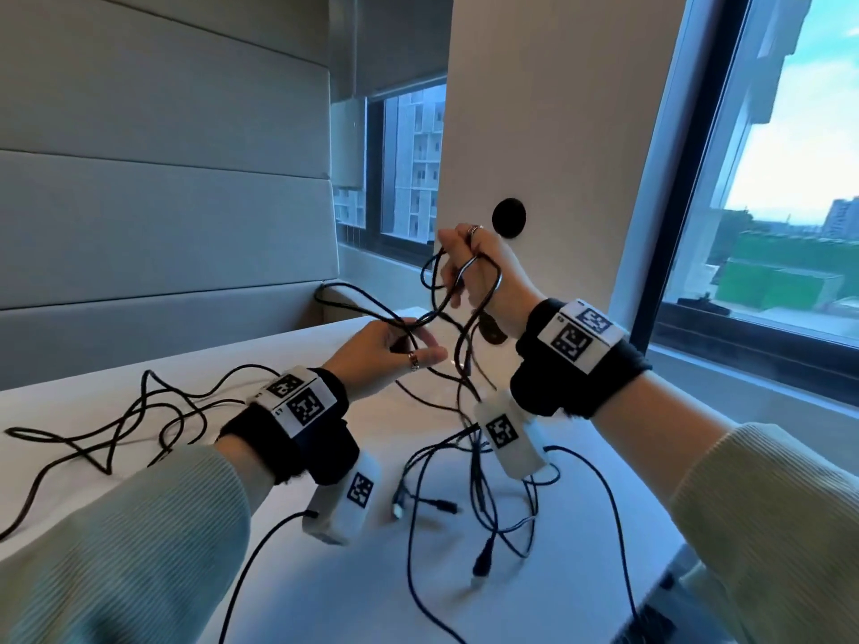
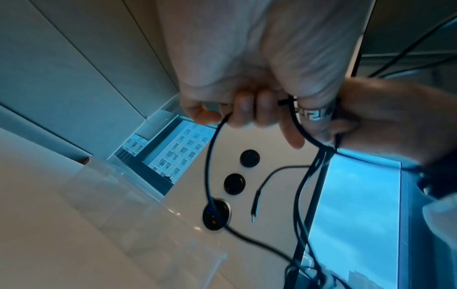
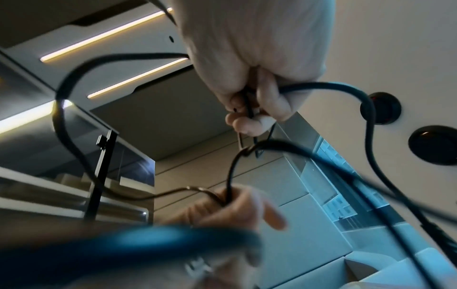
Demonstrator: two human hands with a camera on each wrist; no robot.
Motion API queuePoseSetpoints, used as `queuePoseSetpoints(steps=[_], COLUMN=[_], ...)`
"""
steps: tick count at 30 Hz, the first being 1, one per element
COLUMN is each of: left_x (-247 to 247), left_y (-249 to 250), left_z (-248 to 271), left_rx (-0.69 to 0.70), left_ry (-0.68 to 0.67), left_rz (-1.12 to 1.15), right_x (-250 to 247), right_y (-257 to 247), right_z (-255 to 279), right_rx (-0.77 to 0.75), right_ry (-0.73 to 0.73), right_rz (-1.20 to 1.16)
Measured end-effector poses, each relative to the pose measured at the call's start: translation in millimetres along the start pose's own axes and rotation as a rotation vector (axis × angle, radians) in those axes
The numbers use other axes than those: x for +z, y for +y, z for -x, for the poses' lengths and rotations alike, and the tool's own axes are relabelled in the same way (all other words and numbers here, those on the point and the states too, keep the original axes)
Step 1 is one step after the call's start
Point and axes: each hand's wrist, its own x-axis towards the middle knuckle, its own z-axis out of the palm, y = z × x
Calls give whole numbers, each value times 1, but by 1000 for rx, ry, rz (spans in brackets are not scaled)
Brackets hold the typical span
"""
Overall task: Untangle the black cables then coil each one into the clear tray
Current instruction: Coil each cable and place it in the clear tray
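Note:
Several thin black cables [image 1: 483, 485] lie tangled on the white table [image 1: 325, 574], and their plugs rest near its front. My left hand [image 1: 409, 350] pinches a crossing of strands low over the table; its curled fingers [image 2: 245, 113] grip one cable [image 2: 210, 156]. My right hand [image 1: 465, 262] is raised higher and to the right, with loops of cable [image 3: 366, 121] gripped in its curled fingers [image 3: 257, 109]. Strands run taut between both hands. The clear tray [image 2: 118, 205] shows only in the left wrist view, below the left hand.
Another black cable [image 1: 116, 429] sprawls loose over the table's left side. A padded grey wall stands behind, and a white pillar with round black sockets [image 1: 509, 217] stands beside the windows. The table's right edge [image 1: 669, 578] is close to my right forearm.

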Motion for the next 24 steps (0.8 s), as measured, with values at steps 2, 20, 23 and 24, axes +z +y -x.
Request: queuePoseSetpoints(steps=[2, 20, 23, 24], left_x=[4, -8, -13, -17], left_y=[-6, -45, -44, -43], left_z=[2, 37, 40, 42], left_rx=[-34, -126, -113, -112], left_ry=[-15, 105, 84, 32], left_rz=[-5, 183, 421, 515], right_x=[2, -43, -39, -38], right_y=[-9, 12, 17, 18], right_z=[-4, 8, 17, 20], right_rx=[96, 244, 280, 284], right_ry=[16, 188, 98, 76], right_rz=[-183, -428, -390, -363])
